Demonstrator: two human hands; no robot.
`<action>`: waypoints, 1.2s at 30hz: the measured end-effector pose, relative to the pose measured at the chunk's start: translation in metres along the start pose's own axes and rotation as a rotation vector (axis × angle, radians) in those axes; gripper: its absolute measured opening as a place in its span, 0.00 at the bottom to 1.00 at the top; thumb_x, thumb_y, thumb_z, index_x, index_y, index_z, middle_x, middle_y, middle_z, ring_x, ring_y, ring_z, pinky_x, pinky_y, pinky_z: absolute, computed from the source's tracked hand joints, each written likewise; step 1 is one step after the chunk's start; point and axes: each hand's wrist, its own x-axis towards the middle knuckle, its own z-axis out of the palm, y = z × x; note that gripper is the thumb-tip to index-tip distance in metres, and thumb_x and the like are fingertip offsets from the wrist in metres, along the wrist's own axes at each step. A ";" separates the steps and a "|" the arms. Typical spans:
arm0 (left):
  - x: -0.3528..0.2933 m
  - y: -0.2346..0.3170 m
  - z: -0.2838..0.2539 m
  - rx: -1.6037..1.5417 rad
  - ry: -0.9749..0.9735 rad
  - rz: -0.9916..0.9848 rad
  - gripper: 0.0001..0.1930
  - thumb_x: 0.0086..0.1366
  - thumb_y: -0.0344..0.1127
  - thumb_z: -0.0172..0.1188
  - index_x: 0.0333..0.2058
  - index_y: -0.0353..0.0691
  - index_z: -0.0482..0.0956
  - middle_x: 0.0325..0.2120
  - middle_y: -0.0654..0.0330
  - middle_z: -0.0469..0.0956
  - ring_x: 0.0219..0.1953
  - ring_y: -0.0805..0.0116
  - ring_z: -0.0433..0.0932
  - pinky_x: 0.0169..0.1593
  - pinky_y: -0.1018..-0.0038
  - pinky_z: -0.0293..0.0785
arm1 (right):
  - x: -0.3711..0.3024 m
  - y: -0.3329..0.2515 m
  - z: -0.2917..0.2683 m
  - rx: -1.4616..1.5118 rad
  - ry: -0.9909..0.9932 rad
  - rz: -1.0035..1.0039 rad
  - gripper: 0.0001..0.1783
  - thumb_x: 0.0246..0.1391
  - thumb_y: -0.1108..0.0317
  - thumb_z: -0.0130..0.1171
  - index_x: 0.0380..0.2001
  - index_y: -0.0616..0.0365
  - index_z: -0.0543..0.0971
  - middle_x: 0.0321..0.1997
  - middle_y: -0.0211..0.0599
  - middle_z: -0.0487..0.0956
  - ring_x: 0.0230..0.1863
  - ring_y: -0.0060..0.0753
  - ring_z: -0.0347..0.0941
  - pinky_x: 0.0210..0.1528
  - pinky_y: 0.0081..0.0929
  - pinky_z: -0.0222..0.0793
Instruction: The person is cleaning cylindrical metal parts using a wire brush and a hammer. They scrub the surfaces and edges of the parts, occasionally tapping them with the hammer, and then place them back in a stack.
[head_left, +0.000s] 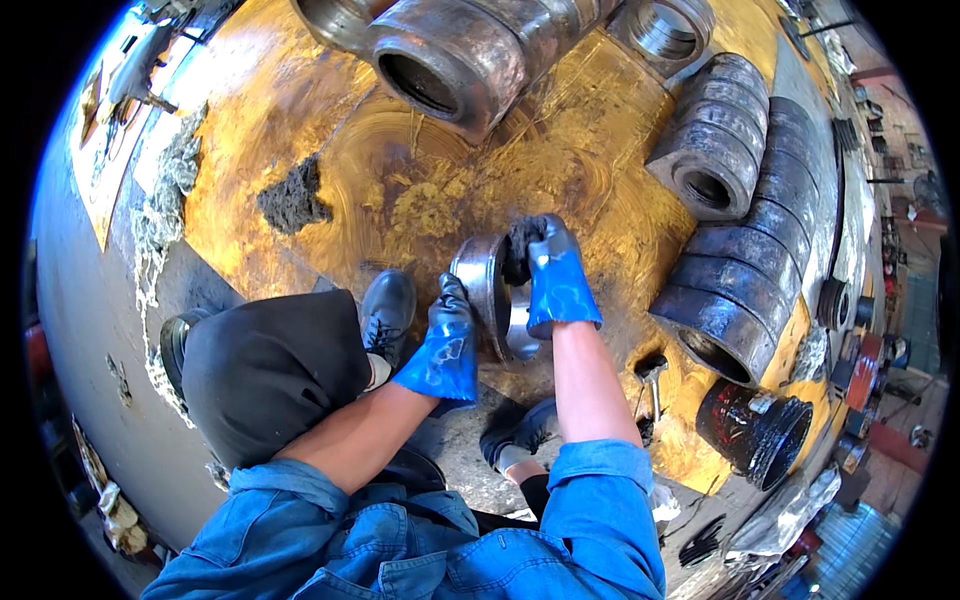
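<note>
A shiny metal ring (484, 272) stands upright on its edge on the stained yellow floor sheet, just in front of my feet. My left hand (449, 338), in a blue rubber glove with dark fingers, is closed on the ring's near left side. In a matching glove, my right hand (553, 262) grips a dark, dirty rag (518, 250) against the ring's upper right rim. My right fingers partly hide the rag. Another dark, crumpled rag or wad (294, 196) lies on the sheet to the far left.
Stacked metal rings lie in rows (735, 265) to the right, with a shorter stack (715, 135) beside them. Large cylinders (450, 60) lie ahead. A grimy black bucket (745, 430) is tipped at the right, near a brush-like tool (652, 375). My shoes (390, 305) stand close by.
</note>
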 end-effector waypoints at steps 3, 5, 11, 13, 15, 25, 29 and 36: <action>-0.035 0.041 0.013 0.346 0.272 -0.173 0.35 0.75 0.65 0.44 0.44 0.35 0.86 0.35 0.56 0.87 0.33 0.61 0.84 0.38 0.64 0.81 | -0.038 0.020 -0.024 0.085 -0.086 0.012 0.17 0.58 0.79 0.55 0.51 0.61 0.80 0.43 0.36 0.85 0.44 0.32 0.81 0.48 0.31 0.78; -0.036 0.040 0.009 0.166 0.134 -0.234 0.35 0.75 0.65 0.43 0.46 0.36 0.84 0.37 0.55 0.86 0.34 0.59 0.85 0.39 0.61 0.82 | -0.047 0.022 -0.037 0.332 -0.107 0.139 0.22 0.56 0.76 0.56 0.55 0.62 0.78 0.48 0.39 0.85 0.49 0.36 0.81 0.54 0.35 0.78; -0.037 0.036 -0.002 -0.315 -0.395 -0.341 0.39 0.74 0.69 0.35 0.64 0.41 0.70 0.56 0.50 0.78 0.52 0.46 0.81 0.54 0.42 0.79 | -0.093 -0.005 -0.115 0.948 -0.226 0.019 0.43 0.47 0.57 0.63 0.67 0.63 0.69 0.67 0.48 0.73 0.64 0.49 0.73 0.68 0.51 0.68; -0.037 0.030 -0.005 -0.342 -0.506 -0.357 0.38 0.75 0.68 0.35 0.63 0.41 0.70 0.56 0.50 0.78 0.51 0.46 0.81 0.54 0.43 0.79 | -0.113 -0.035 -0.126 0.816 -0.178 -0.128 0.46 0.47 0.56 0.66 0.67 0.68 0.66 0.62 0.51 0.76 0.56 0.42 0.78 0.55 0.38 0.81; -0.026 0.010 -0.005 -0.440 -0.663 -0.310 0.32 0.77 0.62 0.39 0.60 0.41 0.74 0.51 0.54 0.81 0.47 0.54 0.82 0.52 0.54 0.81 | -0.138 -0.116 -0.100 0.775 -0.140 -0.235 0.44 0.53 0.54 0.67 0.67 0.67 0.65 0.63 0.52 0.74 0.56 0.45 0.78 0.58 0.45 0.80; -0.035 -0.027 0.064 -0.118 -0.685 0.041 0.26 0.78 0.56 0.44 0.52 0.40 0.78 0.38 0.57 0.83 0.36 0.59 0.82 0.40 0.58 0.81 | -0.199 -0.139 -0.116 0.133 0.587 -0.610 0.37 0.64 0.49 0.59 0.65 0.68 0.68 0.61 0.50 0.76 0.59 0.42 0.73 0.65 0.41 0.66; -0.026 -0.048 0.087 0.012 -0.564 0.152 0.24 0.78 0.54 0.46 0.49 0.40 0.80 0.33 0.58 0.84 0.32 0.61 0.82 0.35 0.60 0.80 | -0.196 -0.108 -0.079 -0.255 0.622 -0.752 0.32 0.61 0.52 0.64 0.58 0.67 0.72 0.54 0.51 0.79 0.52 0.47 0.78 0.58 0.44 0.75; -0.076 0.000 0.099 -0.328 -0.593 -0.246 0.21 0.77 0.55 0.49 0.41 0.44 0.80 0.34 0.63 0.82 0.32 0.72 0.77 0.36 0.73 0.76 | -0.087 -0.030 -0.061 -0.730 0.473 -0.817 0.22 0.57 0.60 0.64 0.50 0.65 0.80 0.48 0.56 0.82 0.52 0.60 0.77 0.58 0.51 0.72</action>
